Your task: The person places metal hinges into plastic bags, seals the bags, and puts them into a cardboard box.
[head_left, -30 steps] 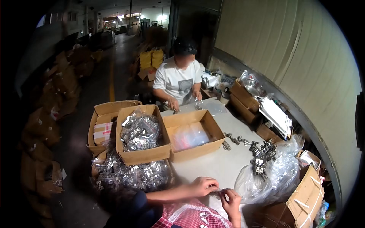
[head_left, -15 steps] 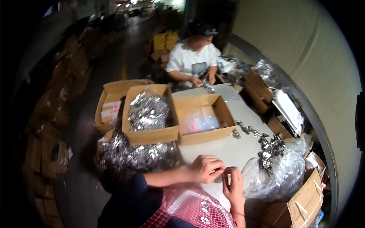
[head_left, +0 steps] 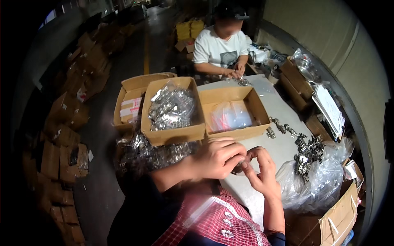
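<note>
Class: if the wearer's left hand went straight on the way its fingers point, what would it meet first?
Most likely the right hand: its fingertips lie close beside those of the left hand, though depth leaves it unclear whether they touch.

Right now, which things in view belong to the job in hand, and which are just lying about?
Likely in the job:
small piece, mostly hidden, at the fingertips of the left hand and right hand
loose metal fittings
bagged metal fittings in an open carton

Seemingly lying about:
stack of white papers
yellow bundles
cardboard boxes at far left
</note>
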Available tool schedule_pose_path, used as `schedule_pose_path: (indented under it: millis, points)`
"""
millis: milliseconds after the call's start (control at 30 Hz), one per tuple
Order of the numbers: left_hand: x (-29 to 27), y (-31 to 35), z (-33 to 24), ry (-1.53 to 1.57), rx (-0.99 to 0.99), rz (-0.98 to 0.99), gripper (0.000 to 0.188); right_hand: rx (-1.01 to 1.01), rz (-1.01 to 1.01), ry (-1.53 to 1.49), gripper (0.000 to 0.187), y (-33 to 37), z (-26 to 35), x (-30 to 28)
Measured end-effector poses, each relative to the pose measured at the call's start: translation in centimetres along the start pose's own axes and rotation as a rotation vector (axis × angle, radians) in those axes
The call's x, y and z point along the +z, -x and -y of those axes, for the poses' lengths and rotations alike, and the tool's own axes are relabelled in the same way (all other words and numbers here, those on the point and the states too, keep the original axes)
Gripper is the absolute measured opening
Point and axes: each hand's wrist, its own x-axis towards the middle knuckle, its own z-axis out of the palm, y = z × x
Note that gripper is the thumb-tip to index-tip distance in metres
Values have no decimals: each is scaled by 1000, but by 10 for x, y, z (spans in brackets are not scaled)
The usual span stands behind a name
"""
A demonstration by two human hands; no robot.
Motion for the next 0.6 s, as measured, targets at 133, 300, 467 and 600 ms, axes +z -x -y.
schedule_pose_path:
  millis: [133, 300, 467, 600]
  points:
    - [-1, -8, 3, 11, 48, 74, 9, -56, -18, -9, 14, -2, -7, -5]
    - [2, -8, 5, 65, 14, 138, 8, 69, -19, -70, 11, 9, -5, -4]
    - [14, -6, 8, 167, 28, 86, 6, 170, -40, -194, 7, 17, -3, -4]
    - [-6, -9, 17, 158, -72, -26, 5, 101, -32, -61, 7, 10, -4, -17]
